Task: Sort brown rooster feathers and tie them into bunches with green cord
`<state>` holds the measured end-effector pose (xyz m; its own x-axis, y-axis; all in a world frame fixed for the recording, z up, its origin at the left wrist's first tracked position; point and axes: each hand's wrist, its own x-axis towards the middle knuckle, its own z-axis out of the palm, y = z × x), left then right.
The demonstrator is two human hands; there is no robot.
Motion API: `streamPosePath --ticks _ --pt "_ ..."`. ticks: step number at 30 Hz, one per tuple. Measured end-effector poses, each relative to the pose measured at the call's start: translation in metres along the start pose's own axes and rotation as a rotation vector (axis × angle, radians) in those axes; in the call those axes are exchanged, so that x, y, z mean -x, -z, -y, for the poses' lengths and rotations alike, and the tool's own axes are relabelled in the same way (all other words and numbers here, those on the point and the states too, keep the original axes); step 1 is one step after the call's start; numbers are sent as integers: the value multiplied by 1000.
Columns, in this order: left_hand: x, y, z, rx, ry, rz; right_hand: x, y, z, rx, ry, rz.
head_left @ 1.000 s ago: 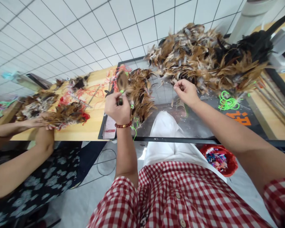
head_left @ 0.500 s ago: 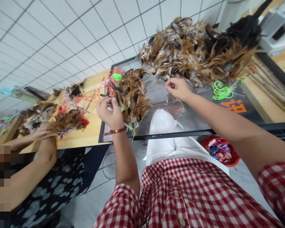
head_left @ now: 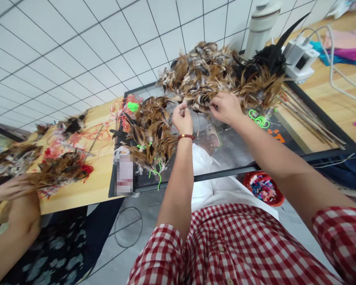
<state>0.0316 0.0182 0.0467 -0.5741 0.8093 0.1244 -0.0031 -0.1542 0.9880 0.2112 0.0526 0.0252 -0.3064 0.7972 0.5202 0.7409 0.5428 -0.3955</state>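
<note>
My left hand (head_left: 183, 119), with a beaded bracelet at the wrist, hovers between two heaps of feathers, its fingertips pinched together. Whatever is in that pinch is too small to tell. At the front edge of the big brown-and-white feather pile (head_left: 200, 73), my right hand (head_left: 228, 109) has its fingers curled closed; their tips are partly hidden. To the left of my left hand lie bundles of brown feathers (head_left: 154, 132), with bright green string (head_left: 156, 173) trailing off them. A coil of green string (head_left: 258, 118) rests right of my right hand.
The dark glass-like board (head_left: 240, 152) has a raised black frame. Thin sticks (head_left: 313, 120) lie at its right, near a white plug adapter (head_left: 301, 59) with cables. At left, a co-worker's hand (head_left: 12, 188) touches feathers. A red basket of scraps (head_left: 264, 188) stands below.
My left hand has moved right, away from the feather bundles and closer to my right hand. My right hand now reaches the pile's front edge. The view has shifted to the right.
</note>
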Motion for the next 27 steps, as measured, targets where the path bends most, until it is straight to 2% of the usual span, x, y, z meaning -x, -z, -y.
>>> streamPosePath --ticks 3,6,10,13,16,19,22,27 --pt "9 3 -5 51 36 1 -1 5 -15 42 -102 7" --pt "14 1 -5 82 81 57 -4 8 -13 4 -215 59" --pt "19 -2 -2 122 187 142 -12 11 4 -408 -314 -12" --pt "23 -2 -5 209 338 181 -15 9 16 -747 -401 -42" --pt "27 1 -11 261 512 252 -12 3 24 -911 -466 -42" --pt "29 3 -15 252 605 322 -9 -6 24 -964 -486 -39" --pt "29 6 -16 205 613 352 -7 -14 20 -959 -486 -65" --pt "31 8 -18 90 610 477 -7 -23 12 -954 -467 -42"
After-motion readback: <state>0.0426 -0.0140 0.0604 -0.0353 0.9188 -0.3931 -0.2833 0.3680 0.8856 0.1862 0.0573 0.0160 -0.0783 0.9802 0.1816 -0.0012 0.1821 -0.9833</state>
